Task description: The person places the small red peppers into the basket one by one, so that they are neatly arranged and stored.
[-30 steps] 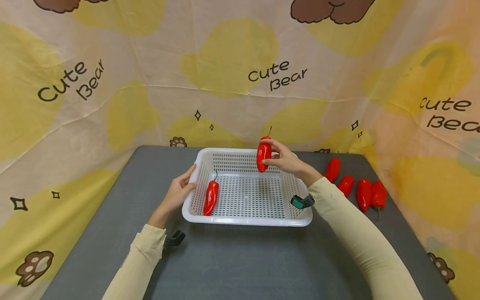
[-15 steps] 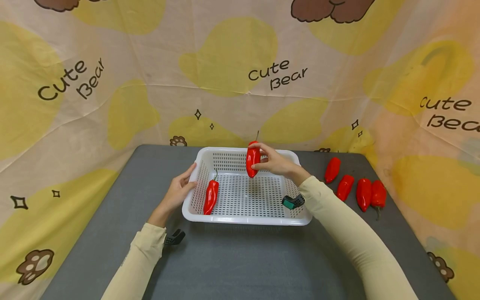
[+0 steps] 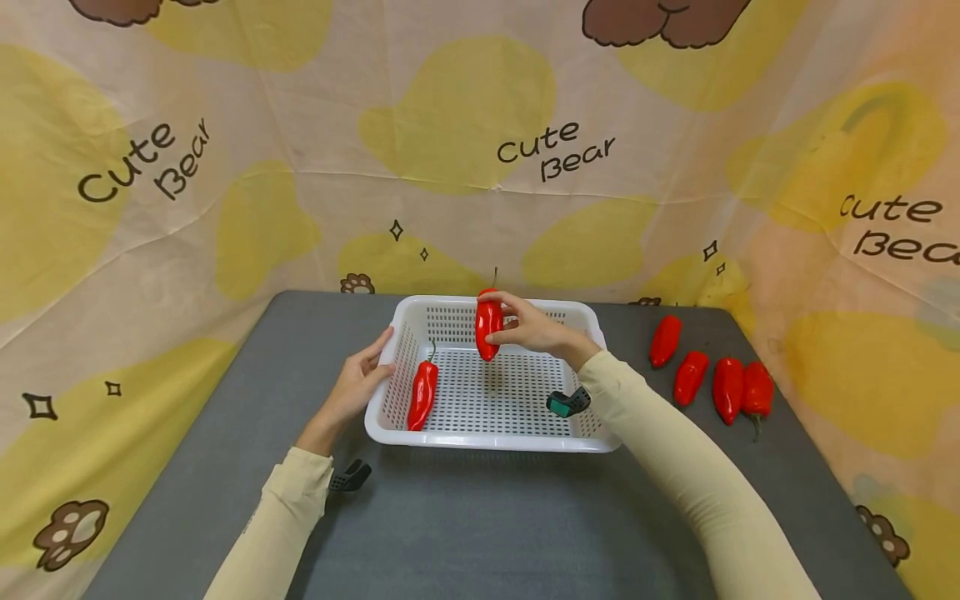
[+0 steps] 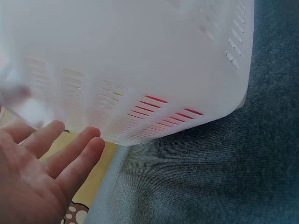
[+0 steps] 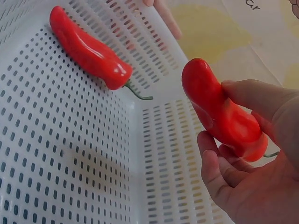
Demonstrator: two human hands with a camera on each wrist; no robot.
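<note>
A white slotted plastic basket [image 3: 495, 442] stands on the table. My left hand [image 3: 354, 390] holds its left rim, thumb at the edge and fingers [image 4: 77, 161] along the outer wall. Above the basket, my right hand [image 3: 536, 323] pinches a red pepper [image 3: 488, 327] between thumb and fingers, its stem pointing up in the head view. In the right wrist view the held pepper [image 5: 219, 109] is apart from the basket wall. Another red pepper [image 3: 423, 395] lies on the basket floor along the left wall, its green stem [image 5: 139, 93] toward the far corner.
Several red peppers lie on the right of the grey table [image 3: 480, 517], among them a single one [image 3: 665, 341] at the back and a touching pair, including the rightmost pepper [image 3: 757, 388]. A printed cloth [image 3: 450, 117] hangs behind the table.
My right hand has moved left and slightly lower over the basket with the pepper in its grasp. The left hand, the basket and the other peppers have stayed put.
</note>
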